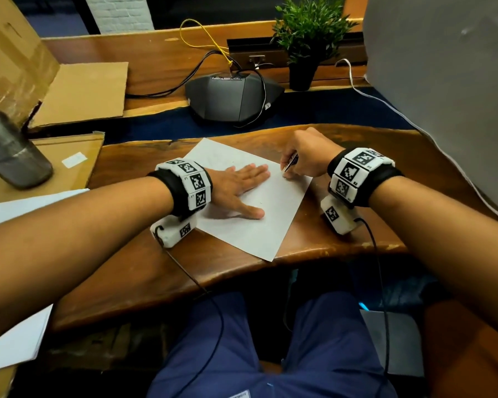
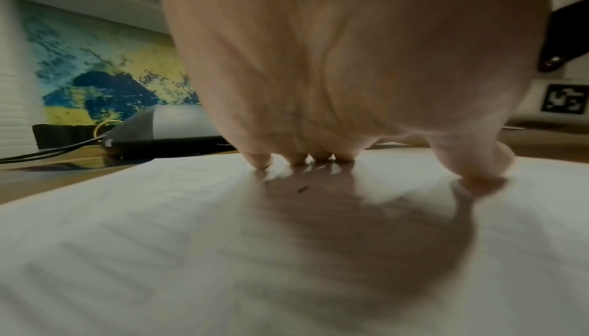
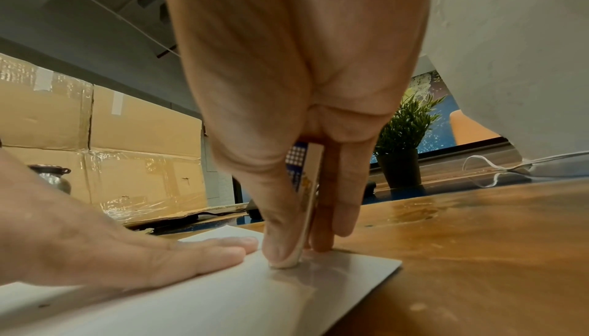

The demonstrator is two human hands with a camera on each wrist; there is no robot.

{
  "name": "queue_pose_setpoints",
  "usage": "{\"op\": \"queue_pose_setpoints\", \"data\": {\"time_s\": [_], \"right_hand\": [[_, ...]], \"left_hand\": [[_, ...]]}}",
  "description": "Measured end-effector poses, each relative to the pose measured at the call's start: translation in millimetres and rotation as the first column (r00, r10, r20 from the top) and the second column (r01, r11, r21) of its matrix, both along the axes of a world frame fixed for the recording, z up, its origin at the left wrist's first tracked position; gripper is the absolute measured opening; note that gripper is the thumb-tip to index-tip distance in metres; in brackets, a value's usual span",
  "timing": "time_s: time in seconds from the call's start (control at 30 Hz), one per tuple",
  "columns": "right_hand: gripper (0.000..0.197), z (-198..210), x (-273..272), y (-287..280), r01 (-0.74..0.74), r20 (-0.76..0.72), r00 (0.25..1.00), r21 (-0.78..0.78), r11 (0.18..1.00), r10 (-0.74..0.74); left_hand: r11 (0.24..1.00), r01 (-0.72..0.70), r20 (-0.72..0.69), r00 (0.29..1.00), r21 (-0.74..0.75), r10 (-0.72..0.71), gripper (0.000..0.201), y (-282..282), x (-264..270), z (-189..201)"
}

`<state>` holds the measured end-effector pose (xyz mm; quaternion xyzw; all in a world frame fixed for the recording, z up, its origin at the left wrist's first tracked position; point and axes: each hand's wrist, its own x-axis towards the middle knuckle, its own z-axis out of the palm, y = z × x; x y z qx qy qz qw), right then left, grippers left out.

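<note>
A white sheet of paper lies askew on the wooden table. My left hand lies flat on the sheet with straight fingers and the thumb spread, holding it down. My right hand pinches a short white eraser-like stick with a blue printed sleeve, its tip pressed on the paper near the right edge. In the right wrist view the stick sits between thumb and fingers, with the end touching the paper. The left wrist view shows the left hand's fingertips on the paper.
A black speakerphone with cables and a potted plant stand behind the paper. At the left are a metal bottle, cardboard and more white sheets. A grey board stands at the right.
</note>
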<state>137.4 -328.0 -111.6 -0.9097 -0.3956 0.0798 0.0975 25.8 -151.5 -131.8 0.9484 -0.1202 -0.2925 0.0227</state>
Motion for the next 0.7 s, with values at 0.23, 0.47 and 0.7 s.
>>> {"op": "queue_pose_setpoints", "data": {"time_s": [0.23,0.47,0.7], "right_hand": [[0.021,1.6,-17.4,1.5,-0.024,-0.023,0.999,0.008,1.0,0.024],[0.012,-0.1,-55.0,-3.1,-0.167,-0.191,0.969,-0.049,0.985,0.154],[0.013,-2.9,-41.9,-11.1,-0.002,-0.159,0.987,0.031,1.0,0.007]], "left_hand": [[0.998,-0.054,-0.021,0.998,0.014,0.055,0.133,-0.8,-0.2,1.3],[0.997,-0.074,-0.041,0.996,0.031,0.075,0.135,-2.4,2.4,0.5],[0.997,-0.074,-0.047,0.996,0.034,0.076,0.134,-2.6,4.4,-0.7]]}}
